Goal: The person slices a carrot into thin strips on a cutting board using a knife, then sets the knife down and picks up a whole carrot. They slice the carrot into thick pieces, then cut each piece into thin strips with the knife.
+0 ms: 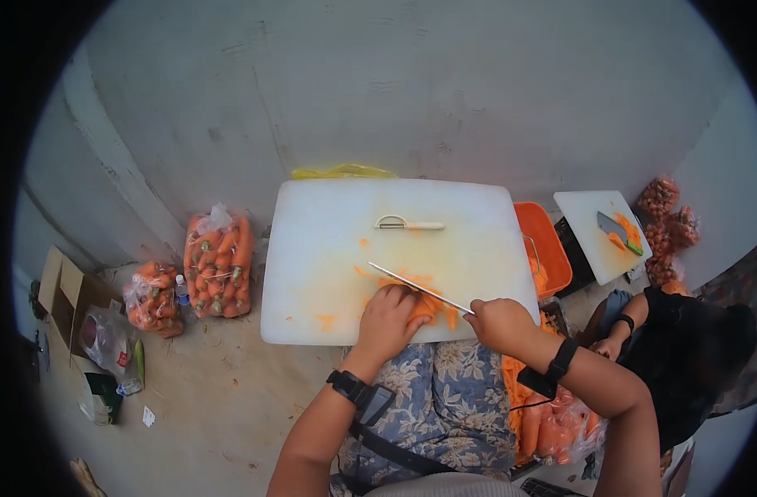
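Observation:
My right hand is wrapped round the handle of a knife, whose blade slants up and left over the white cutting board. Just below the blade, the curled fingers of my left hand press on carrot pieces. My palm partly hides them, so their full shape does not show. Orange slices and scraps lie around the blade. Farther up the board rests a peeler with a pale handle, apart from both hands.
An orange tub stands right of the board. Beyond it, a second board bears a cleaver and carrot pieces. A person in black sits at right. Bagged carrots and a cardboard box are at left.

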Demonstrator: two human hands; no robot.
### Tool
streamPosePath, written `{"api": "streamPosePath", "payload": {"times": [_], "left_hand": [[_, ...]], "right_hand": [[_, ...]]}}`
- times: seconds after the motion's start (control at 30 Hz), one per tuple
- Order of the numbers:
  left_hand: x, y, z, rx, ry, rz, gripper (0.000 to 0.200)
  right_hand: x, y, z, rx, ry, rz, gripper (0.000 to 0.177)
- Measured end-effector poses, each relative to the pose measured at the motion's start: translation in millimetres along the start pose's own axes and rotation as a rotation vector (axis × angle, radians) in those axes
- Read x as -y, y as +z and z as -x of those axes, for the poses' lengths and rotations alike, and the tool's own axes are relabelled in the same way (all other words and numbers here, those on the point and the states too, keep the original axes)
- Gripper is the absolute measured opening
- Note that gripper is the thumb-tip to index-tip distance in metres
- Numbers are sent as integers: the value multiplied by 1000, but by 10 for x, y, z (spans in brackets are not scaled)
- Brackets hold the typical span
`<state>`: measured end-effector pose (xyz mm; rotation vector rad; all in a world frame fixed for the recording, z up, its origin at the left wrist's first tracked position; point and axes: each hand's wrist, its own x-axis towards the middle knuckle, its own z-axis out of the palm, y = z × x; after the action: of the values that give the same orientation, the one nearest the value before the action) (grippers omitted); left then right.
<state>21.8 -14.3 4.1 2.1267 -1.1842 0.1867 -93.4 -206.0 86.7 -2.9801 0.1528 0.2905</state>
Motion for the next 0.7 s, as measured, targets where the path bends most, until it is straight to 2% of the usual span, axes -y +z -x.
{"api": "streamPosePath", "payload": {"times": [0.23, 0.37, 0.47, 0.7], "left_hand": [[-3, -8, -38, 42, -26, 13, 46], [-6, -6, -63, 7, -15, 28, 45], [-29, -7, -53, 38, -36, 37, 44], [-12, 9, -26, 16, -53, 61, 44]], "right_hand": [[17, -103, -185, 132, 0, 5, 22], [82, 8, -431, 86, -11, -71, 23], [79, 146, -567, -100, -33, -112, 22], [114, 71, -645, -87, -30, -131, 24]]}}
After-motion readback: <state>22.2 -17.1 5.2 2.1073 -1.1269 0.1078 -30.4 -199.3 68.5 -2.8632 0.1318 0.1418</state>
